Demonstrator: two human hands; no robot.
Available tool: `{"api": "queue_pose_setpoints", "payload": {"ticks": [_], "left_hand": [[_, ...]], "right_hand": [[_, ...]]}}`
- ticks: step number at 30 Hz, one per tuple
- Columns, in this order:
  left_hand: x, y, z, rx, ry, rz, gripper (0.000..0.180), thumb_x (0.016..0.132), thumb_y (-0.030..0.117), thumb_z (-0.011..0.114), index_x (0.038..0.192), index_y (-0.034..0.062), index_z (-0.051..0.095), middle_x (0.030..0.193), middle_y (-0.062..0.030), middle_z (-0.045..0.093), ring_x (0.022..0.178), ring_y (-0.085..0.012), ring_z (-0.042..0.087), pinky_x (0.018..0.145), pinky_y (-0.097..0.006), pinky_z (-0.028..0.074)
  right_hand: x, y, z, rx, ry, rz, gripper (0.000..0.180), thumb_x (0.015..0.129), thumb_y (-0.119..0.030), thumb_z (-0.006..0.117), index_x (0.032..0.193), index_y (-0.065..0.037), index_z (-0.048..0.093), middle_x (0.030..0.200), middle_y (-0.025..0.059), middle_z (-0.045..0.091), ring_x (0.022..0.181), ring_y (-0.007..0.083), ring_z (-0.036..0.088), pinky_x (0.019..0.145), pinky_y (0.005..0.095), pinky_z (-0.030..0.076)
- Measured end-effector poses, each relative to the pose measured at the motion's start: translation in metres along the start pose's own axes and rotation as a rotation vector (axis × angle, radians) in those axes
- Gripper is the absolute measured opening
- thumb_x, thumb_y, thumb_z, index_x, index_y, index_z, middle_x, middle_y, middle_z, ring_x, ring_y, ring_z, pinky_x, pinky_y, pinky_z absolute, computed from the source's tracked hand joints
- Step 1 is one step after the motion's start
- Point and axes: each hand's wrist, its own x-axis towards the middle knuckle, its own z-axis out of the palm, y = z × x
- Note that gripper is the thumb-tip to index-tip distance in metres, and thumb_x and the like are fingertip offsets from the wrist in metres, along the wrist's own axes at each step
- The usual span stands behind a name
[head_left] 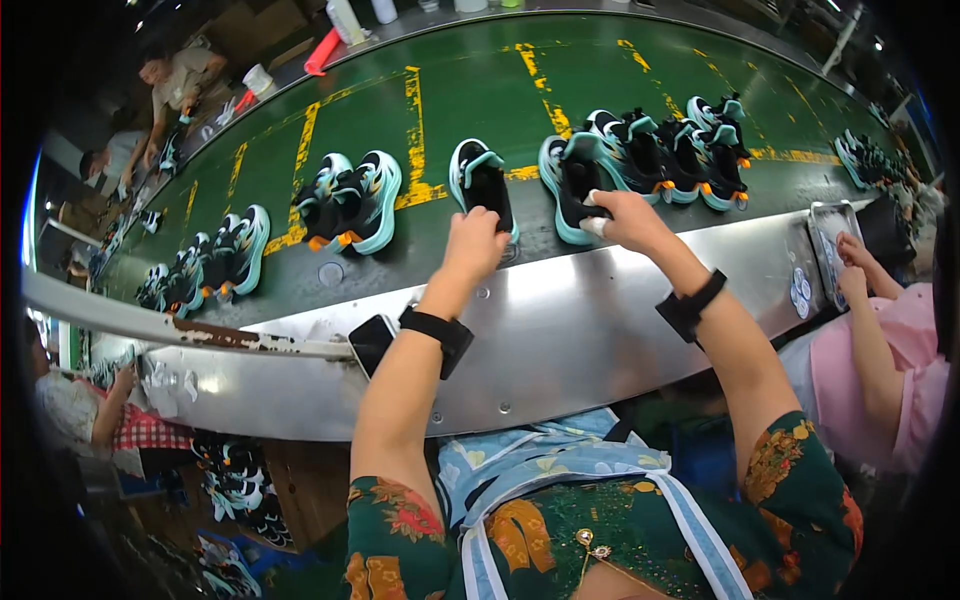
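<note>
Two black, white and mint-green sneakers stand side by side on the green belt in front of me, toes away. My left hand (476, 242) is closed over the heel of the left sneaker (487, 175), with its fingertips hidden at the collar. At the heel of the right sneaker (556, 188), my right hand (628, 222) pinches the collar edge. White covers wrap some of the right hand's fingertips. The mint tongues of both shoes are folded up, and the dark openings face me.
Several matching sneakers (352, 203) sit on the belt (470, 80) to the left, and more (668, 150) to the right. A steel ledge (560, 310) runs along my side, with a phone-like black device (372, 343) near my left forearm. Co-workers flank the line, one in a pink top (870, 365).
</note>
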Motion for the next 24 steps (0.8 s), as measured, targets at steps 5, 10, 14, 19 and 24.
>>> {"api": "queue_pose_setpoints", "payload": {"ticks": [5,10,14,19,24], "left_hand": [[-0.1,0.017,-0.043,-0.218,-0.169,0.186,0.018,0.078,0.017,0.068,0.087,0.0032,0.06,0.092,-0.0144,0.059,0.086,-0.0364,0.052,0.082,-0.046,0.043],[-0.224,0.047,-0.057,-0.026,-0.138,0.152,0.037,0.077,0.016,0.071,0.109,0.0026,0.06,0.113,-0.0145,0.057,0.107,-0.0364,0.051,0.092,-0.043,0.041],[-0.246,0.088,-0.091,-0.332,-0.032,0.1,0.048,0.078,0.018,0.072,0.12,0.0014,0.056,0.119,-0.016,0.055,0.112,-0.0353,0.051,0.097,-0.043,0.039],[-0.255,0.116,-0.067,-0.592,-0.203,0.273,0.042,0.079,0.016,0.07,0.115,0.0019,0.055,0.106,-0.0143,0.056,0.1,-0.0333,0.053,0.087,-0.042,0.041],[-0.224,0.143,-0.037,-0.529,-0.19,0.453,0.023,0.073,0.008,0.068,0.089,0.0032,0.052,0.083,-0.0139,0.052,0.078,-0.0348,0.051,0.07,-0.043,0.042]], "right_hand": [[-0.096,-0.054,0.019,0.062,-0.078,-0.177,0.03,0.077,-0.028,0.076,0.095,-0.006,0.065,0.08,0.0162,0.063,0.068,0.0347,0.061,0.061,0.0406,0.047],[-0.208,-0.092,0.069,0.17,-0.369,-0.199,0.03,0.081,-0.026,0.07,0.105,-0.008,0.063,0.084,0.0181,0.064,0.079,0.0386,0.063,0.069,0.0437,0.05],[-0.226,-0.112,0.057,0.574,-0.545,-0.168,0.039,0.083,-0.014,0.066,0.121,-0.009,0.06,0.096,0.0192,0.066,0.086,0.0375,0.064,0.076,0.041,0.051],[-0.232,-0.111,0.042,0.569,-0.737,-0.318,0.043,0.086,-0.015,0.065,0.128,-0.011,0.057,0.103,0.0183,0.067,0.086,0.0361,0.065,0.078,0.0373,0.051],[-0.224,-0.069,0.029,0.761,-1.103,-0.082,0.038,0.093,-0.021,0.06,0.129,-0.009,0.054,0.076,0.0104,0.064,0.066,0.0168,0.065,0.063,0.033,0.051]]}}
